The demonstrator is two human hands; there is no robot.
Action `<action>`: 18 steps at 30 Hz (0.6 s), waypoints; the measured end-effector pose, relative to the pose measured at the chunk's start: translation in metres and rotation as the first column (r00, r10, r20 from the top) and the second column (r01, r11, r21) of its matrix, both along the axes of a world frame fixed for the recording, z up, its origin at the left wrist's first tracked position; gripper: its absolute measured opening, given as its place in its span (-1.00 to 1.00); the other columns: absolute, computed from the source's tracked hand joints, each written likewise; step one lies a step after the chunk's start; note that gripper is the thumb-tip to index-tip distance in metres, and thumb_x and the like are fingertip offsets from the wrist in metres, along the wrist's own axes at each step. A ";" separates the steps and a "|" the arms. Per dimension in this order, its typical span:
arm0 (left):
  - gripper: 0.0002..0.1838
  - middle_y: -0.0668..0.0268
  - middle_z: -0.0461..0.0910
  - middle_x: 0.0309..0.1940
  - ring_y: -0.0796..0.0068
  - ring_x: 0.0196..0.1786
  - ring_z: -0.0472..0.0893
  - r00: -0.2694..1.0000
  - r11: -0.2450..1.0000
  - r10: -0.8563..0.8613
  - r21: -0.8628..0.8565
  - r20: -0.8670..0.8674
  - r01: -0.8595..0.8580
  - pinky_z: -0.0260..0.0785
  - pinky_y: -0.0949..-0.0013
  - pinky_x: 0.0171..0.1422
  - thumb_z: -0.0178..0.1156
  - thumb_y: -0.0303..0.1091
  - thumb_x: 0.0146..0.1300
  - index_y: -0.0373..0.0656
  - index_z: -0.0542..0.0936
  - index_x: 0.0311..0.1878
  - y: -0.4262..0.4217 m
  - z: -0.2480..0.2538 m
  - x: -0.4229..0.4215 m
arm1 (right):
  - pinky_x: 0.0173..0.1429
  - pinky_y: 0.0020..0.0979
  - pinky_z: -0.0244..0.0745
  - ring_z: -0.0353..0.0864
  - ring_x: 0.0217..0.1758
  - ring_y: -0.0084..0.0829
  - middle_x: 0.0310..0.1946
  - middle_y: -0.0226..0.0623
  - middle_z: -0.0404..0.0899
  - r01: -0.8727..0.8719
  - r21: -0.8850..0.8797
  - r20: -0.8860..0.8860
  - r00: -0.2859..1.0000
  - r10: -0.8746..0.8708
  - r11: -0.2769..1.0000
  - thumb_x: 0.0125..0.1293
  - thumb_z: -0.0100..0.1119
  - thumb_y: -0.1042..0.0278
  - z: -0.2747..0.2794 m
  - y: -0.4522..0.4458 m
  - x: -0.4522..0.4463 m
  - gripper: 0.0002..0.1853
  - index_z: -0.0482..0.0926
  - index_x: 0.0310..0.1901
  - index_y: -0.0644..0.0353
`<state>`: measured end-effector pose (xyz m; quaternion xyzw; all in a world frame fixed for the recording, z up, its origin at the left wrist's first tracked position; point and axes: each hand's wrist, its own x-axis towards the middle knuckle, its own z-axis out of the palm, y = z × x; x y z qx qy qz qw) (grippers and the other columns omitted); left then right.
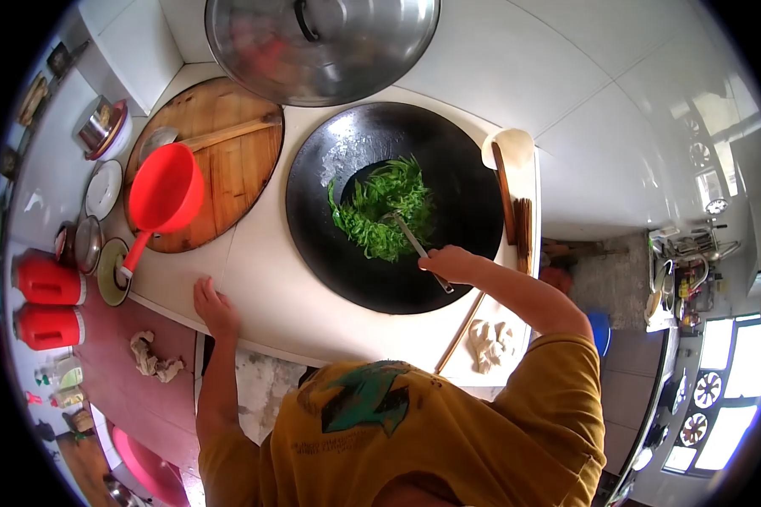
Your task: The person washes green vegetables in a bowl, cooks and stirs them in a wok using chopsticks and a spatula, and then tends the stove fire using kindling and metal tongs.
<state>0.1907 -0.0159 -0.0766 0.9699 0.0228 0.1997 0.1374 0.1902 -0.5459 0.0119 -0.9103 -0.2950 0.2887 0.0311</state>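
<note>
A large black wok (330, 253) is set into the pale counter, with chopped leafy greens (386, 198) heaped in its middle. My right hand (450, 264) is closed around the handle of a metal spatula (409, 234) over the wok's near right side. The spatula's head is partly hidden among the greens. My left hand (216, 309) lies on the counter's front left edge, fingers stretched out and holding nothing. It is nearest to the red plastic ladle (167, 188), whose handle rests at a green bowl (112, 272).
A big metal lid (321, 51) leans on the wall behind the wok. A round wooden board (228, 173) carries a wooden-handled ladle (228, 133). Crumpled cloths lie front right (490, 345) and on the pink surface (155, 357). Red jugs (51, 328) stand left.
</note>
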 end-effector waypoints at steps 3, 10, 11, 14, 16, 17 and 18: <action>-0.51 -0.05 0.31 0.21 -0.08 0.31 0.27 0.999 0.999 0.045 0.007 -0.018 -0.044 0.11 -0.01 0.37 0.04 -0.57 0.10 -0.21 0.36 0.17 -0.007 0.005 0.000 | -0.20 -0.15 0.53 0.64 -0.14 -0.13 -0.10 -0.10 0.52 0.067 0.107 -0.254 0.966 -0.038 0.992 0.15 0.14 0.58 0.004 -0.014 0.007 -0.62 0.46 0.03 0.07; -0.53 -0.10 0.32 0.20 -0.13 0.29 0.29 0.999 0.999 0.046 0.026 -0.001 -0.046 0.12 -0.02 0.36 -0.03 -0.58 0.13 -0.24 0.38 0.17 -0.006 0.003 0.000 | -0.42 -0.34 0.55 0.62 -0.40 -0.40 -0.47 -0.31 0.54 0.975 0.000 -0.500 0.194 -0.844 0.223 0.27 -0.01 0.50 0.020 0.007 0.020 -0.58 0.42 0.17 -0.05; -0.54 -0.12 0.32 0.20 -0.15 0.27 0.29 1.000 0.999 0.026 0.030 0.018 -0.027 0.13 -0.02 0.36 -0.05 -0.58 0.13 -0.25 0.39 0.17 -0.005 0.002 -0.001 | -0.37 -0.31 0.57 0.63 -0.42 -0.33 -0.49 -0.24 0.57 0.932 0.045 -0.393 0.348 -0.851 0.360 0.34 -0.05 0.41 0.001 -0.006 0.019 -0.57 0.38 0.24 -0.16; -0.53 -0.04 0.32 0.22 -0.09 0.30 0.28 0.999 0.999 0.040 0.034 0.004 -0.040 0.10 -0.02 0.37 -0.02 -0.57 0.12 -0.20 0.37 0.17 -0.005 0.000 0.000 | -0.34 -0.27 0.56 0.64 -0.40 -0.21 -0.43 -0.14 0.61 0.563 0.054 0.126 0.815 -0.565 0.825 0.38 -0.09 0.35 -0.002 -0.030 0.007 -0.54 0.32 0.30 -0.22; -0.53 -0.05 0.32 0.22 -0.09 0.30 0.28 0.999 0.999 0.039 0.036 -0.011 -0.038 0.11 -0.02 0.37 -0.02 -0.57 0.12 -0.21 0.38 0.17 -0.006 0.004 0.001 | -0.27 -0.23 0.57 0.65 -0.33 -0.16 -0.31 -0.15 0.60 0.415 -0.114 0.069 0.910 -0.410 0.903 0.33 -0.07 0.39 0.033 -0.015 0.005 -0.46 0.28 0.32 -0.32; -0.53 -0.05 0.32 0.21 -0.10 0.30 0.28 0.999 0.999 0.035 0.037 -0.018 -0.034 0.11 -0.02 0.37 -0.03 -0.57 0.12 -0.21 0.38 0.16 -0.007 0.005 0.001 | -0.27 -0.23 0.57 0.66 -0.32 -0.17 -0.29 -0.17 0.58 0.318 -0.136 0.051 0.948 -0.314 0.938 0.30 -0.05 0.41 0.042 -0.011 0.006 -0.43 0.28 0.33 -0.34; -0.53 -0.05 0.32 0.21 -0.10 0.30 0.28 0.999 0.999 0.027 0.026 -0.016 -0.027 0.12 -0.02 0.36 -0.03 -0.57 0.12 -0.21 0.38 0.16 -0.007 0.006 0.001 | -0.26 -0.23 0.57 0.66 -0.31 -0.19 -0.27 -0.19 0.57 0.219 -0.158 0.031 0.976 -0.217 0.963 0.27 -0.03 0.44 0.044 -0.010 0.007 -0.40 0.28 0.33 -0.35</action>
